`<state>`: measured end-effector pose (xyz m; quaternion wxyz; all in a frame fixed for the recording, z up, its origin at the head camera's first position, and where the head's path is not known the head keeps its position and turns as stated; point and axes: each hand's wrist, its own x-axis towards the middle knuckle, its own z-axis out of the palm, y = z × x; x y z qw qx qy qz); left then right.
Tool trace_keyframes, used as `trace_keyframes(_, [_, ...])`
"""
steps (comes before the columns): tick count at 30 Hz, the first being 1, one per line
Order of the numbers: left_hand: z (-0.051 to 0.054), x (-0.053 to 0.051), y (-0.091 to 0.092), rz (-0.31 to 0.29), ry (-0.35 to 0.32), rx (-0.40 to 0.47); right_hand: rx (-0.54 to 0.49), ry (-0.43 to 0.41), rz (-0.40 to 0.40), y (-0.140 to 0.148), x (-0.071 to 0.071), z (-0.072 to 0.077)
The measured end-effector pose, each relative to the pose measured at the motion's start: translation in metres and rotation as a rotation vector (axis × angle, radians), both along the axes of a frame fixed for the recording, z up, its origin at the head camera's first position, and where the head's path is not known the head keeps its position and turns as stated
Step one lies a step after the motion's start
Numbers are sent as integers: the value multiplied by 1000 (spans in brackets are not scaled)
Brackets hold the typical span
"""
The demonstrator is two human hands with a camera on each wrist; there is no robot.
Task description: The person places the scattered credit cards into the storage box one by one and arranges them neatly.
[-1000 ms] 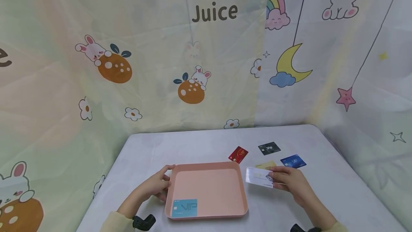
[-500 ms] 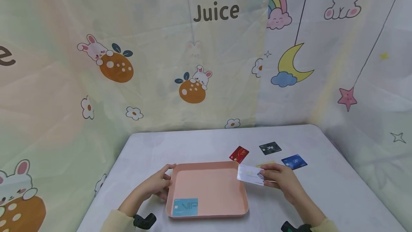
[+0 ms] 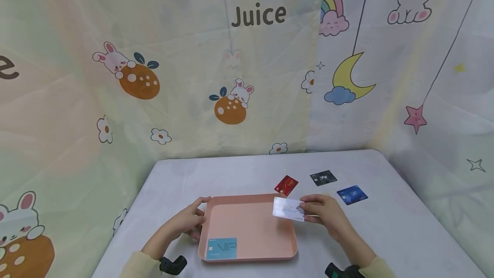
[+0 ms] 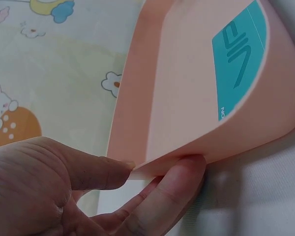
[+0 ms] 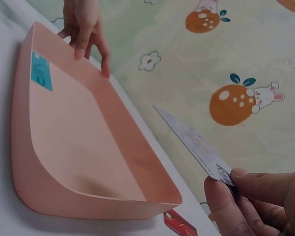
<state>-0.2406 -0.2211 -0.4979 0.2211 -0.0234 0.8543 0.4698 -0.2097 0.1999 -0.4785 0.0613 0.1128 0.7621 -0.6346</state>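
Note:
A white card [image 3: 288, 209] is pinched between the thumb and fingers of my right hand [image 3: 326, 216], above the right end of a pink tray [image 3: 251, 222]. In the right wrist view the card [image 5: 194, 145] slants up from my fingertips, apart from the tray. My left hand [image 3: 189, 222] grips the tray's left side, thumb at the rim and fingers against the outer wall, as the left wrist view shows. A teal VIP card [image 3: 221, 248] lies in the tray's front left corner. My right hand hides nearly all of a yellow card on the table.
Behind the tray's right corner lies a red card [image 3: 286, 185]. A black card [image 3: 323, 178] and a blue card [image 3: 352, 194] lie farther right on the white table [image 3: 216, 177]. A printed cloth [image 3: 185, 55] hangs behind the table.
My right hand has carried the white card leftward, from beside the tray to over its right edge. My left hand keeps its hold on the tray, which stays in place.

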Motion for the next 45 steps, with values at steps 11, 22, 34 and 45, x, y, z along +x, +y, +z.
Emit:
trace_keyframes(11, [1, 1, 1, -12, 19, -14, -15, -18, 22, -25, -4, 1])
trace_keyframes(22, [0, 0, 4, -10, 11, -11, 59, 18, 53, -51, -10, 5])
trace_keyframes(34, [-1, 1, 0, -37, 22, 13, 3, 33, 178, -83, -10, -2])
trace_keyframes(45, [-2, 0, 1, -25, 23, -6, 18, 67, 253, -118, -11, -12])
